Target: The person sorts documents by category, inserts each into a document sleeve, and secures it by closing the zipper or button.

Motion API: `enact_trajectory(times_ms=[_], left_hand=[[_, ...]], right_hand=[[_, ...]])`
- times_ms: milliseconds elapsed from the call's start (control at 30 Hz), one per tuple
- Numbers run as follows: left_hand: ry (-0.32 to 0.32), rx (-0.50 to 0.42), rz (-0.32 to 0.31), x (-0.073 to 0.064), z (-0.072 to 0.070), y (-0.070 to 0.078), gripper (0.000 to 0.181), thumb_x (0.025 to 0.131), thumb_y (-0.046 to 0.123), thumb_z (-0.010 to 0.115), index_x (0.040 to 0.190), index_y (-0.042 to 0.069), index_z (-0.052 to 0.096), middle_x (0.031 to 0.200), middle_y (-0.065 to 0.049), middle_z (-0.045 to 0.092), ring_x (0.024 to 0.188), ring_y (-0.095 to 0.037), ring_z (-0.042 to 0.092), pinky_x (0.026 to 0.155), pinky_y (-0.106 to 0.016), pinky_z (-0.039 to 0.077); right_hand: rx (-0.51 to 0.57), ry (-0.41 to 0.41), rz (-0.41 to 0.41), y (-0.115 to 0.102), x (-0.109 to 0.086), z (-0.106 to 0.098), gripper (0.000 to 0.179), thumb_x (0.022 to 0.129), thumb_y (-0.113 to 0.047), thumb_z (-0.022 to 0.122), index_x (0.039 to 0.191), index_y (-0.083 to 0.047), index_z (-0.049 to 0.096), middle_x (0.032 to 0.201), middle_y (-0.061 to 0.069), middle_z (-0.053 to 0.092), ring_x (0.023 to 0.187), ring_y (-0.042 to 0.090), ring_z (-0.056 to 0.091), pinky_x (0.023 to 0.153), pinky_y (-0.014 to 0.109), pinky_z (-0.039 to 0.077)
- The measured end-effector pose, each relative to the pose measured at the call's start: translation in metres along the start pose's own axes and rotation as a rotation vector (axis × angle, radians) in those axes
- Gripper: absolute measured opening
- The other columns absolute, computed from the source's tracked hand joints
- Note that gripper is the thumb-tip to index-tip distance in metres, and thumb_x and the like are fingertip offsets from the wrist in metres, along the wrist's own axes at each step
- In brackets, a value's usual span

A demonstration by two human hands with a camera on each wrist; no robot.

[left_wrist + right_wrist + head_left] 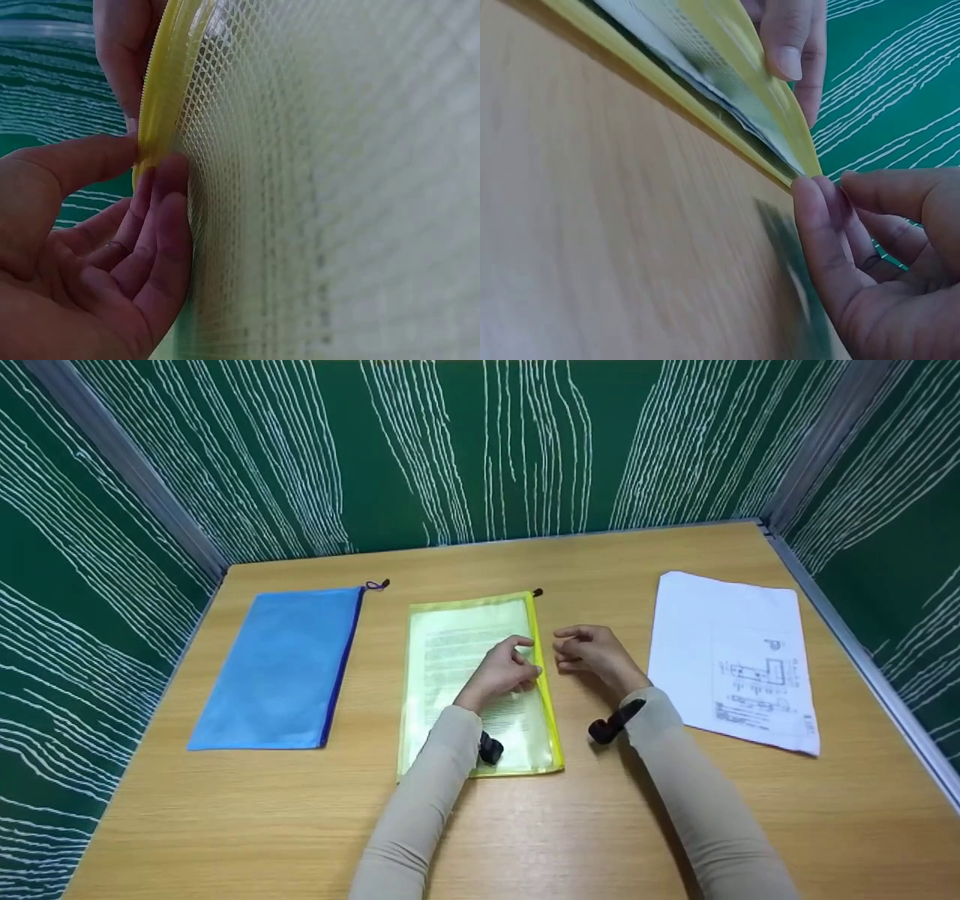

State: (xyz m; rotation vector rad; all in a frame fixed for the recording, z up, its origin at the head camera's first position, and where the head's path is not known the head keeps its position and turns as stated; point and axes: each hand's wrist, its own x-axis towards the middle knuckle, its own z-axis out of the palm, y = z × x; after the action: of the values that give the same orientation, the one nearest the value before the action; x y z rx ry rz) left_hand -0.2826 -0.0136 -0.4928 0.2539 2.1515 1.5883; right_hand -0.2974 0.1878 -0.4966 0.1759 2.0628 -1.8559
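A yellow mesh zip pouch [420, 660] lies in the middle of the table with printed paper sheets [457, 649] inside. My left hand [502, 671] reaches over it and pinches the yellow zipper edge [161, 90] between thumb and fingers. Seen from the right wrist, that side gapes, and paper edges [705, 94] show between the two yellow strips. My right hand [596, 652] is just right of this edge, its fingers bent and fingertips close together near the opening. Whether those fingertips touch the pouch is hard to tell; nothing shows between them.
To the left lies a blue zip pouch [281, 675] with a dark zipper and a cord pull [377, 584]. Papers with a printed diagram [697, 637] lie at the right. Green panels [517, 450] with white wavy lines stand behind the table [300, 817] and at both sides.
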Motion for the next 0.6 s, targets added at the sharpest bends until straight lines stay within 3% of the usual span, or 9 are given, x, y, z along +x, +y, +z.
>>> enact_trajectory(times_ms=[133,300,433,600], left_hand=[[0.034,0.265,0.074,0.001,-0.001,0.004,0.055,0.089,0.019,0.066,0.139,0.009,0.046,0.105,-0.008,0.06,0.091,-0.021,0.062,0.072,-0.031,0.05],[0.046,0.519,0.144,0.004,-0.003,0.006,0.052,0.094,0.031,0.06,0.141,0.014,0.046,0.132,-0.011,0.05,0.123,-0.026,0.049,0.101,-0.04,0.044],[0.059,0.65,0.138,0.006,-0.008,0.006,0.055,0.097,0.037,0.054,0.147,0.019,0.039,0.151,-0.009,0.036,0.142,-0.029,0.029,0.117,-0.05,0.022],[0.102,0.744,0.122,0.01,-0.015,0.006,0.062,0.097,0.038,0.053,0.152,0.025,0.028,0.161,-0.008,0.016,0.15,-0.032,0.005,0.117,-0.058,-0.004]], right_hand=[[-0.031,0.017,-0.018,-0.001,0.004,-0.002,0.037,0.096,-0.011,0.055,0.132,0.0,0.053,0.111,0.013,0.06,0.085,0.013,0.064,0.078,0.026,0.057],[-0.067,0.036,-0.05,-0.002,0.01,-0.009,0.036,0.098,-0.013,0.052,0.132,0.0,0.054,0.118,0.017,0.059,0.085,0.012,0.066,0.077,0.026,0.057],[-0.129,0.039,-0.09,-0.005,0.014,-0.015,0.039,0.1,-0.015,0.049,0.134,0.003,0.051,0.125,0.021,0.057,0.089,0.014,0.066,0.078,0.025,0.057],[-0.21,0.07,-0.093,-0.011,0.021,-0.017,0.04,0.1,-0.019,0.049,0.134,0.001,0.051,0.124,0.019,0.058,0.1,0.019,0.063,0.085,0.027,0.056]])
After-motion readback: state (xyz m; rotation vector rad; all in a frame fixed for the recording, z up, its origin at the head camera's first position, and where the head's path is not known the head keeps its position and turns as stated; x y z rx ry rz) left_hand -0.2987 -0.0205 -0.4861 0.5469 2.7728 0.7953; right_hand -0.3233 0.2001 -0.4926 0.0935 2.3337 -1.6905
